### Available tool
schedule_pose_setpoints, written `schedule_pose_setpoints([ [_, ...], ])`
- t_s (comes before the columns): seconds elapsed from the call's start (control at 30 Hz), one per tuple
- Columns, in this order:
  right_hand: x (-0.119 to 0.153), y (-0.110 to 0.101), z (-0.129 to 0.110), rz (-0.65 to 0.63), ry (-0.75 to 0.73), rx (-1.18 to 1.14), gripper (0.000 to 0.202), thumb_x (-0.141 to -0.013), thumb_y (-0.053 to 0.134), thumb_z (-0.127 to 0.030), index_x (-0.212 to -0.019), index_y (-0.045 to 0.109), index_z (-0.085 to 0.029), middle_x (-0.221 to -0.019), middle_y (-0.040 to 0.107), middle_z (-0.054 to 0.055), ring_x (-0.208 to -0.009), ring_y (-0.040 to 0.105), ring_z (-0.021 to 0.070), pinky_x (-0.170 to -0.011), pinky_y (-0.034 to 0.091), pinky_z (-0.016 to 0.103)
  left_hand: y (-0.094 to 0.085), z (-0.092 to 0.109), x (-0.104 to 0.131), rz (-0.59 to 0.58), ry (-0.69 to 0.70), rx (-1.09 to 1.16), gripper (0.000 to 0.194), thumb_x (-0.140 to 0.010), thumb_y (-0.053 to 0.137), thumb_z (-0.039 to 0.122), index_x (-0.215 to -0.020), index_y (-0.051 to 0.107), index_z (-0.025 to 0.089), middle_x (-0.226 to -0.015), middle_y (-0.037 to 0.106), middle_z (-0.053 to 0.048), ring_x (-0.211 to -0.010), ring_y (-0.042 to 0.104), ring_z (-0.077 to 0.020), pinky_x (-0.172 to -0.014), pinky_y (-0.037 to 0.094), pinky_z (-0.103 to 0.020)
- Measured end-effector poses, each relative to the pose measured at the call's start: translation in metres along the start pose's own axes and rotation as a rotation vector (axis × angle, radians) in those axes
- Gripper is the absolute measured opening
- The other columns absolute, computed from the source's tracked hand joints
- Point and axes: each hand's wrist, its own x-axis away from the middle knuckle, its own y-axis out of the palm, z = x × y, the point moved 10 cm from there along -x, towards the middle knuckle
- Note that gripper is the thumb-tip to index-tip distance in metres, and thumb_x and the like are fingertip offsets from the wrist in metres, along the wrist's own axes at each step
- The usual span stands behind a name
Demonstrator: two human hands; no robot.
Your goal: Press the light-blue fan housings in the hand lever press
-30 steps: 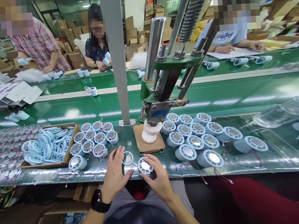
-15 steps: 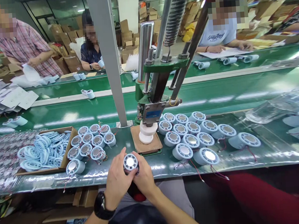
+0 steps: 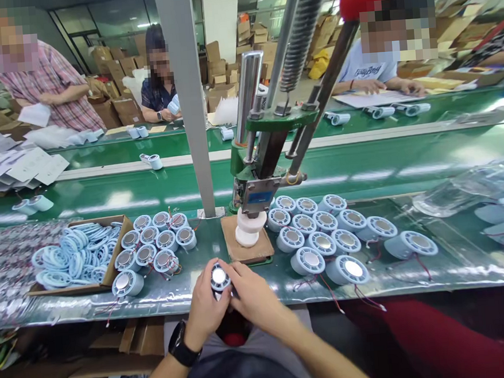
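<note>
A light-blue round part with a silver centre [image 3: 219,276] is held at the front edge of the bench, its face up. My left hand [image 3: 205,307] wraps round its left side. On its right, my right hand [image 3: 253,292] has its fingers curled against the part. Just beyond my hands, a hand press with a white plastic head [image 3: 250,228] stands over a brown pad [image 3: 235,249]. Several similar blue parts with wires stand to the left [image 3: 145,255] and to the right [image 3: 322,243] of the press.
A cardboard box of light-blue rings [image 3: 78,256] lies at the left. A grey metal post [image 3: 189,101] rises behind the bench beside the press. Past it runs a green conveyor [image 3: 157,187] with a few blue devices. People sit or stand on its far side.
My right hand has shifted over the part's right side, and its forearm has swung to the right. The part is still between both hands. The view has tilted slightly.
</note>
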Motion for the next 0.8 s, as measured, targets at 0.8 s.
schedule_pose_setpoints([
  [0.8, -0.152, -0.336, -0.031, 0.752, -0.005, -0.006, 0.048, -0.097, 0.025, -0.024, -0.128, 0.057, -0.007, -0.11, 0.063, 0.015, -0.093, 0.07, 0.0165, -0.069, 0.055, 0.027, 0.026, 0.07, -0.098, -0.034, 0.226, 0.279, 0.058, -0.081, 0.074, 0.033, -0.132, 0.055, 0.016, -0.129, 0.064, -0.013, -0.12, 0.059, -0.028, -0.105, 0.046, -0.043],
])
